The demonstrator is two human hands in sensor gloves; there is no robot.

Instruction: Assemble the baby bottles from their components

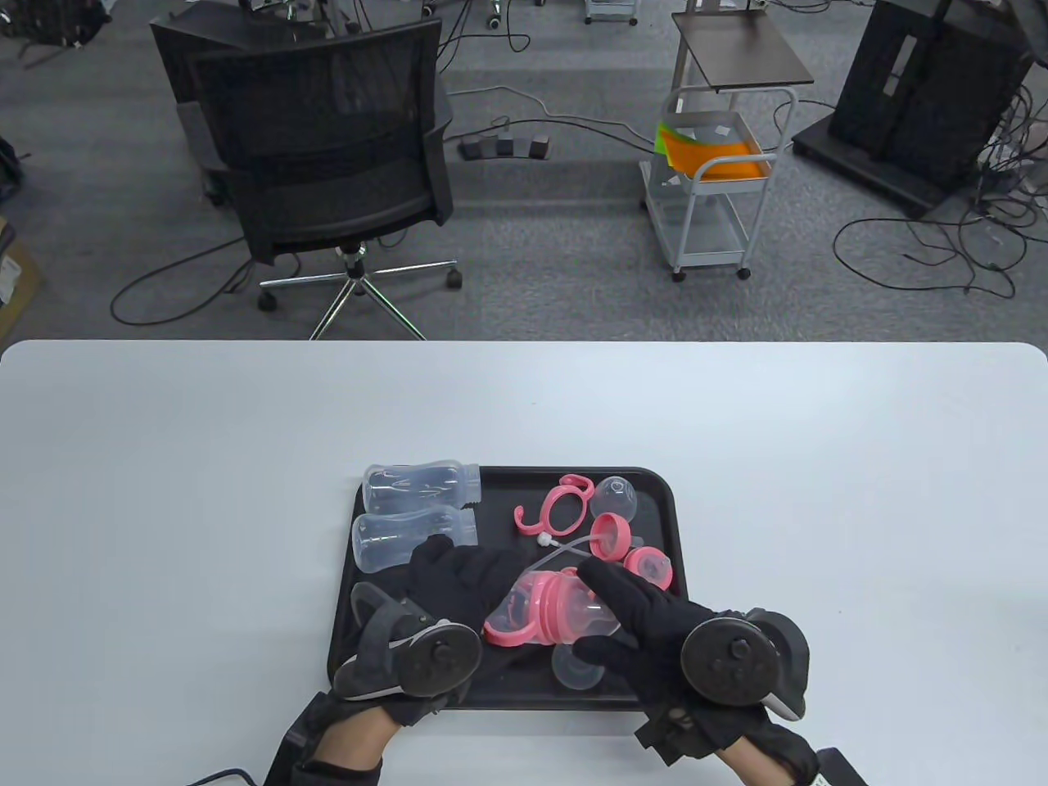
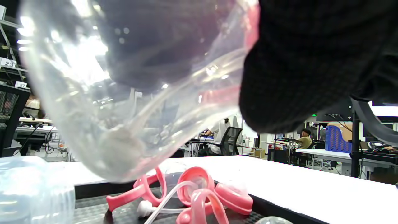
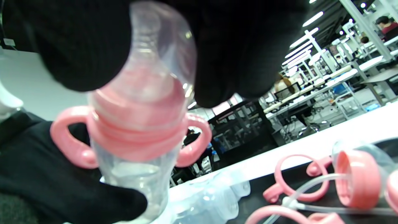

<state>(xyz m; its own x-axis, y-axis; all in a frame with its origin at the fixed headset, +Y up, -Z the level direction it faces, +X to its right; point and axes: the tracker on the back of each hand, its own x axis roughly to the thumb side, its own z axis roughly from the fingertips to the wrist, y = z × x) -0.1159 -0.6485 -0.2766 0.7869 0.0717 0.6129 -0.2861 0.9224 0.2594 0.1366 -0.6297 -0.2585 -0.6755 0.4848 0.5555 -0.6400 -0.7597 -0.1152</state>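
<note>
Both hands hold 1 bottle (image 1: pixel 550 612) over the near part of the black tray (image 1: pixel 667 524), which sits on the white table (image 1: pixel 819 458). The left hand (image 1: pixel 458 585) wraps its fingers around the clear body; in the left wrist view that body (image 2: pixel 124 93) fills the frame with a gloved finger (image 2: pixel 304 68) pressed against it. The right hand (image 1: pixel 655 630) grips the top end, fingers curled over the clear cap (image 3: pixel 161 59) above the pink collar (image 3: pixel 136 137) with its 2 handles. The bottle lies tilted, its pink end pointing toward the left hand.

On the tray's left side, 2 empty clear bottles (image 1: pixel 417 512) lie on their sides, 1 beyond the other, partly overhanging the tray's edge. Toward the far right lie a loose pink handle ring (image 1: pixel 555 506), a clear dome cap (image 1: pixel 616 496), a pink collar with a straw (image 1: pixel 607 536) and a pink nipple piece (image 1: pixel 651 566). Another clear cap (image 1: pixel 577 667) rests just below the held bottle, by the right thumb.
</note>
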